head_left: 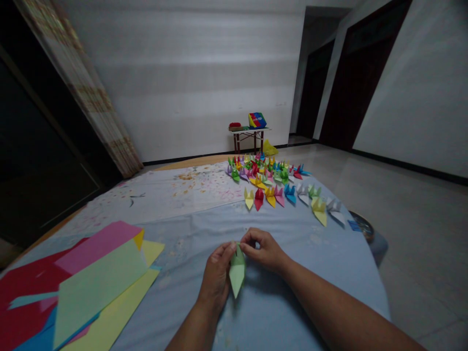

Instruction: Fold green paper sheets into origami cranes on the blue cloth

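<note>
A light green folded paper piece (237,273), long and pointed at its near end, is held between both hands above the table. My left hand (216,270) grips its left side, thumb and fingers pinched near the top. My right hand (263,247) pinches the upper tip with thumb and forefinger. Beyond the hands stands a row of finished origami cranes, among them a red crane (259,199), a blue crane (290,193) and a yellow crane (319,212).
Coloured paper sheets, with a pale green sheet (98,282) on top, lie at the left. Many more paper cranes (256,170) crowd the table's far side. The cloth-covered table (175,243) has a rounded right edge, with a stool (378,246) beside it.
</note>
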Motion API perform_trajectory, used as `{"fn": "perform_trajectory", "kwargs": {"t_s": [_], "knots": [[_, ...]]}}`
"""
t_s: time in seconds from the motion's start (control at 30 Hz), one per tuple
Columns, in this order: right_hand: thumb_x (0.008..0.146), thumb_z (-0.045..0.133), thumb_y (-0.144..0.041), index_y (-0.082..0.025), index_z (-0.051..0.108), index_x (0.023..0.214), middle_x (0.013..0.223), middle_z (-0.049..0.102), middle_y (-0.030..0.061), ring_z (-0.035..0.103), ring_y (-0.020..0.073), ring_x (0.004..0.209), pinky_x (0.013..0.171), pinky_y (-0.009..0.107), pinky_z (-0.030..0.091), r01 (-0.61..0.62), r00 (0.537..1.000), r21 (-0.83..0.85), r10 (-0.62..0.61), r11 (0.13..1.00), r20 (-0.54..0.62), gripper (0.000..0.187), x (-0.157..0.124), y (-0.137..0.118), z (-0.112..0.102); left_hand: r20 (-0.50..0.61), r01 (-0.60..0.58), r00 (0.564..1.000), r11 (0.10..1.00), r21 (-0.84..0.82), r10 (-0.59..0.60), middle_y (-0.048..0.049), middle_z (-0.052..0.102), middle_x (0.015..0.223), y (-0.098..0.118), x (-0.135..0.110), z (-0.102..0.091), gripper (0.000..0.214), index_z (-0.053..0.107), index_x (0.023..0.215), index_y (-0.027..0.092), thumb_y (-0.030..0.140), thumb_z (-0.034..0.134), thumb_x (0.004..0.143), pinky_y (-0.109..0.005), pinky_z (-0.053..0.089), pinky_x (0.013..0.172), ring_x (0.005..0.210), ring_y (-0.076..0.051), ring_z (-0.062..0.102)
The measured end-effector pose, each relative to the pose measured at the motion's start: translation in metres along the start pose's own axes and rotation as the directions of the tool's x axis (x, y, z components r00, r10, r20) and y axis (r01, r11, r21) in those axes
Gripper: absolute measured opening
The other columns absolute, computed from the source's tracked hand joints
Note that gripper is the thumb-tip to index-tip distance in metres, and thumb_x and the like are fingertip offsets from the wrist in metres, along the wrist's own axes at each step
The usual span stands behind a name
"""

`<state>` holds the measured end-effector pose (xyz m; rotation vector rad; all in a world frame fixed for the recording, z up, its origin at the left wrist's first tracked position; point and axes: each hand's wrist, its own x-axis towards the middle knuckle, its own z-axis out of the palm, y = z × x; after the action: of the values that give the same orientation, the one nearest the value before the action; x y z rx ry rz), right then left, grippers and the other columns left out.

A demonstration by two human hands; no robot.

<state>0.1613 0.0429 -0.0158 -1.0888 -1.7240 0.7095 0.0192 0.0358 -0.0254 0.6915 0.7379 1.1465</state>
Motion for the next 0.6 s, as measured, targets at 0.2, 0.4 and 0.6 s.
{"fn": "perform_trajectory", "kwargs": {"t_s": [0.2, 0.4, 0.6], "knots": [[0.076, 0.052, -0.024, -0.016, 0.057, 0.068, 0.063, 0.052, -0.0009, 0.047, 0.01, 0.059, 0.058, 0.022, 0.039, 0.006, 1.0, -0.016, -0.006, 1.0, 0.004, 0.013, 0.0005, -0.0003, -0.0011, -0.057, 0.035, 0.998, 0.999, 0.011, -0.034, 0.0028, 0.062, 0.057, -0.0019, 0.0014, -0.0011, 0.023, 0.062, 0.075, 0.015, 0.025, 0.074, 0.059, -0.019, 0.04, 0.049, 0.047, -0.009, 0.054], [0.077, 0.052, -0.025, -0.015, 0.057, 0.069, 0.064, 0.052, -0.0007, 0.047, 0.01, 0.06, 0.058, 0.022, 0.038, -0.026, 1.0, 0.002, 0.026, 1.0, -0.006, 0.014, 0.0008, -0.0014, -0.002, -0.066, 0.039, 0.997, 0.999, 0.031, -0.037, 0.0045, 0.06, 0.054, -0.0016, 0.0009, -0.001, 0.023, 0.061, 0.074, 0.015, 0.026, 0.075, 0.059, -0.018, 0.039, 0.05, 0.045, -0.007, 0.051], [0.075, 0.055, -0.026, -0.015, 0.056, 0.067, 0.06, 0.05, -0.002, 0.045, 0.0086, 0.057, 0.054, 0.02, 0.037, -0.05, 0.999, 0.02, 0.05, 0.999, -0.004, 0.014, 0.0007, -0.0031, -0.0016, -0.08, 0.033, 0.996, 0.996, 0.079, -0.027, 0.0042, 0.06, 0.054, -0.0022, 0.0008, -0.0007, 0.025, 0.062, 0.072, 0.014, 0.027, 0.076, 0.057, -0.018, 0.038, 0.049, 0.045, -0.007, 0.05]]}}
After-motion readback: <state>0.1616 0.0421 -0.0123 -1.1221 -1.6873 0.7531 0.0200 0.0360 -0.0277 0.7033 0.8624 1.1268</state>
